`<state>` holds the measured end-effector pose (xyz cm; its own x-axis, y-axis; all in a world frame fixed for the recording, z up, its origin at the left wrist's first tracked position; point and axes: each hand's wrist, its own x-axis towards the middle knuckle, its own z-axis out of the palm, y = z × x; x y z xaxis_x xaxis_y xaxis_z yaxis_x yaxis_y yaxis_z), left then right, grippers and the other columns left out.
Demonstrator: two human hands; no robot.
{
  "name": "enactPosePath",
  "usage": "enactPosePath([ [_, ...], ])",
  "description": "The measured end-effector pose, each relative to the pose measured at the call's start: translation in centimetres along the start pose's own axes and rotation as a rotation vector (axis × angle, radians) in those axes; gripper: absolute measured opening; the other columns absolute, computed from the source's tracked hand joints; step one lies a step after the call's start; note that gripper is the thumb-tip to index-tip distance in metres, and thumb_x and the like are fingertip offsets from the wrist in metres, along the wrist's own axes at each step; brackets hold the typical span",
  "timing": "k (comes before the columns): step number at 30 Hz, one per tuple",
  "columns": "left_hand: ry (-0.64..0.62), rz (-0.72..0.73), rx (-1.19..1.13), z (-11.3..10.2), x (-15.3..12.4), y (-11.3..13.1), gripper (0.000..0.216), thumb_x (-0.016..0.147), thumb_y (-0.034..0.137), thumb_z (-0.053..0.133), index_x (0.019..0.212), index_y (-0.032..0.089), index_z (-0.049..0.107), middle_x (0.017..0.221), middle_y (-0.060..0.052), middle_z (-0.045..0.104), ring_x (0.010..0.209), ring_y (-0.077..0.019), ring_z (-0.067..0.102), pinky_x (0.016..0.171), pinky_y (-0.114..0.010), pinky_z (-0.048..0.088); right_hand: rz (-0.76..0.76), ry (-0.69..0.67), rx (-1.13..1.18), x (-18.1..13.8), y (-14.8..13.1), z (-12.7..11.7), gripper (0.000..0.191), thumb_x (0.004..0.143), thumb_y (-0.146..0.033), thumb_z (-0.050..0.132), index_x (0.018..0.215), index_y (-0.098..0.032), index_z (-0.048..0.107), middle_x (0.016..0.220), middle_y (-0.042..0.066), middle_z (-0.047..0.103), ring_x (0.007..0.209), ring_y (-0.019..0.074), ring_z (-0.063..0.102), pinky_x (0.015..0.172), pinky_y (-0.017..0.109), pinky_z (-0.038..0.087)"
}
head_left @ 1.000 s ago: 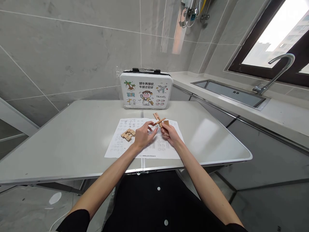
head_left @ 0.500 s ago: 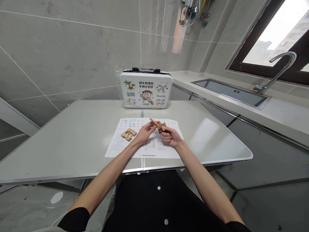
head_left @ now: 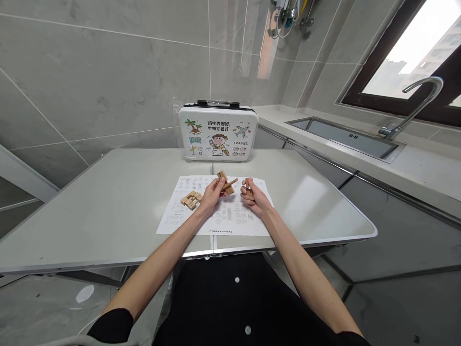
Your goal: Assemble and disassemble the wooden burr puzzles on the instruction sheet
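My left hand [head_left: 213, 193] is closed on a few wooden puzzle pieces [head_left: 229, 188], which cross each other at angles and jut out past the fingertips. A short gap to the right, my right hand [head_left: 256, 198] pinches one wooden puzzle piece [head_left: 248, 183] that points upward; its lower part is hidden by the fingers. Both hands are just over a printed sheet [head_left: 230, 223] covered in small line drawings. On its left part lies a cluster of notched wooden pieces [head_left: 190, 199], side by side, beside my left wrist.
A white cartoon-printed case [head_left: 218, 134] stands upright at the back of the folding table [head_left: 108, 206], near the tiled wall. To the right runs a counter [head_left: 421, 166] with a sink [head_left: 345, 137] and a curved faucet [head_left: 421, 103].
My hands have moved apart. The wooden pieces held together between them are now split, several-part bundle in the left hand and one in the right.
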<state>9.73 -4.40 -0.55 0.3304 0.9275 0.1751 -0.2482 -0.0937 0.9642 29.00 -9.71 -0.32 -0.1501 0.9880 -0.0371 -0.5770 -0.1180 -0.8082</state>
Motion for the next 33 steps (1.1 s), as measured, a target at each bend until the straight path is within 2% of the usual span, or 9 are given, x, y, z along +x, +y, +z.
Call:
enactPosePath([
  [3, 0.005, -0.042, 0.005, 0.1, -0.2, 0.2, 0.052, 0.09, 0.07, 0.072, 0.095, 0.02, 0.062, 0.071, 0.004, 0.056, 0.056, -0.0083, 0.052, 0.052, -0.02, 0.045, -0.045, 0.04, -0.004, 0.1, -0.1, -0.1, 0.049, 0.088, -0.068, 0.077, 0.095, -0.026, 0.053, 0.065, -0.01, 0.046, 0.044, 0.0061, 0.02, 0.037, 0.017, 0.016],
  [6, 0.001, -0.075, 0.003, 0.3, -0.3, 0.4, 0.052, 0.09, 0.072, 0.071, 0.093, 0.021, 0.058, 0.065, 0.005, 0.052, 0.052, -0.0084, 0.048, 0.047, -0.019, 0.039, -0.05, 0.039, -0.023, 0.1, -0.1, 0.0, 0.051, 0.086, -0.066, 0.08, 0.088, -0.024, 0.051, 0.068, -0.008, 0.05, 0.044, 0.0055, 0.022, 0.038, 0.019, 0.017],
  [10, -0.011, -0.093, 0.004, 0.5, -0.5, 0.7, 0.052, 0.091, 0.073, 0.069, 0.091, 0.023, 0.055, 0.063, 0.007, 0.047, 0.048, -0.0081, 0.041, 0.044, -0.02, 0.035, -0.068, 0.048, -0.053, 0.0, -0.1, 0.2, 0.049, 0.083, -0.064, 0.084, 0.1, -0.025, 0.06, 0.074, -0.007, 0.053, 0.045, 0.0052, 0.027, 0.037, 0.02, 0.016],
  [13, -0.027, -0.098, 0.018, 0.6, -0.5, 0.7, 0.052, 0.092, 0.073, 0.068, 0.089, 0.023, 0.053, 0.062, 0.007, 0.045, 0.047, -0.0079, 0.04, 0.044, -0.021, 0.033, -0.087, 0.055, -0.074, -0.1, -0.1, 0.4, 0.05, 0.083, -0.066, 0.083, 0.1, -0.024, 0.063, 0.075, -0.006, 0.054, 0.045, 0.0051, 0.028, 0.037, 0.021, 0.018],
  [18, -0.079, -0.09, 0.062, 0.5, -0.6, 0.3, 0.052, 0.092, 0.072, 0.067, 0.087, 0.023, 0.052, 0.06, 0.008, 0.039, 0.045, -0.0077, 0.035, 0.043, -0.021, 0.026, -0.118, 0.02, -0.102, -0.4, -0.2, 0.7, 0.046, 0.081, -0.063, 0.085, 0.098, -0.024, 0.067, 0.095, -0.002, 0.067, 0.049, 0.0046, 0.029, 0.039, 0.022, 0.022],
  [25, -0.133, -0.072, 0.117, 0.2, -0.6, -0.3, 0.051, 0.092, 0.072, 0.068, 0.089, 0.022, 0.057, 0.064, 0.006, 0.045, 0.049, -0.0096, 0.039, 0.046, -0.022, 0.028, -0.107, -0.014, -0.182, -0.9, -0.1, 1.0, 0.045, 0.081, -0.058, 0.085, 0.107, -0.022, 0.077, 0.097, 0.001, 0.07, 0.05, 0.0052, 0.026, 0.04, 0.024, 0.022],
  [33, -0.166, -0.093, 0.116, 0.2, -0.6, -0.2, 0.052, 0.09, 0.071, 0.07, 0.09, 0.02, 0.062, 0.072, 0.003, 0.051, 0.057, -0.0106, 0.045, 0.049, -0.021, 0.031, -0.126, 0.032, -0.204, -0.4, 0.3, 0.9, 0.043, 0.074, -0.054, 0.093, 0.095, -0.021, 0.074, 0.085, -0.002, 0.06, 0.051, 0.0044, 0.031, 0.042, 0.021, 0.025],
])
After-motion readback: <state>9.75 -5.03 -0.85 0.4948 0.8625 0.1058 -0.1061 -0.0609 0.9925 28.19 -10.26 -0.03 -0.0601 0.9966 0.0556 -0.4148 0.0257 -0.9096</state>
